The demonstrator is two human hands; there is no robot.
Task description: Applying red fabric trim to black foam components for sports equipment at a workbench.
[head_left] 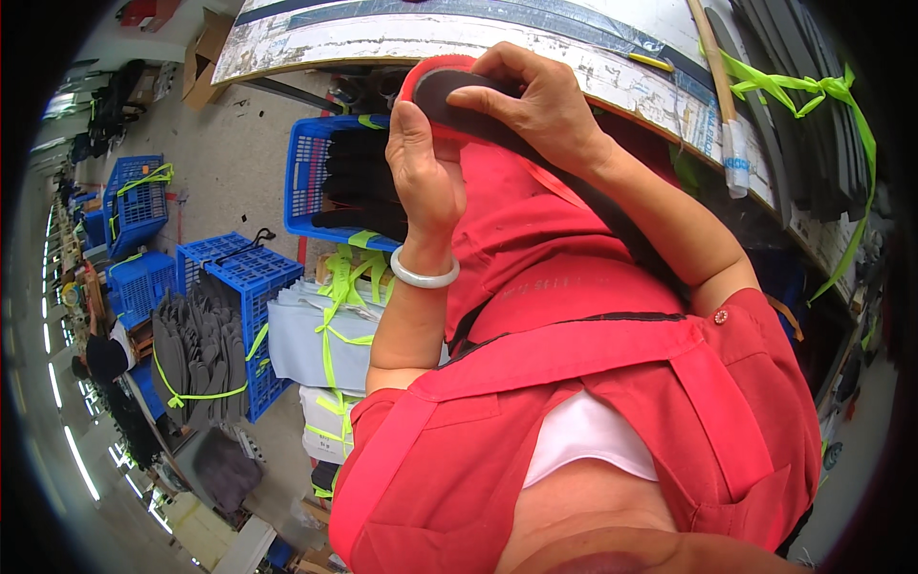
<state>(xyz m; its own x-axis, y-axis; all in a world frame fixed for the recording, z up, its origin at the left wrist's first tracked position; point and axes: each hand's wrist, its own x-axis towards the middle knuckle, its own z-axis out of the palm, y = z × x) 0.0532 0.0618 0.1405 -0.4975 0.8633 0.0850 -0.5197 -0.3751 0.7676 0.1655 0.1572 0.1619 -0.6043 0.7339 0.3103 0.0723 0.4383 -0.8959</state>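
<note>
Close to the table's near edge, both my hands hold a dark grey, rounded, sole-shaped piece [449, 93] with a bright red rim. My right hand [550, 105] grips it from the right, its thumb lying across the dark face and its fingers bent over the far edge. At the left side, my left hand [426, 177] supports the rim with its thumb upright; its other fingers are mostly hidden. A white bangle [424, 271] circles my left wrist. Below the right hand runs a dark strip, and I cannot tell whether it belongs to the piece.
A worn white worktable [344, 43] spans the top, with a yellow tool [651, 61], a wooden stick [712, 57] and green-tied dark sheets [813, 105]. Left stand a blue crate [304, 177] of dark pieces, a second blue crate [274, 325] and tied pale stacks [306, 330].
</note>
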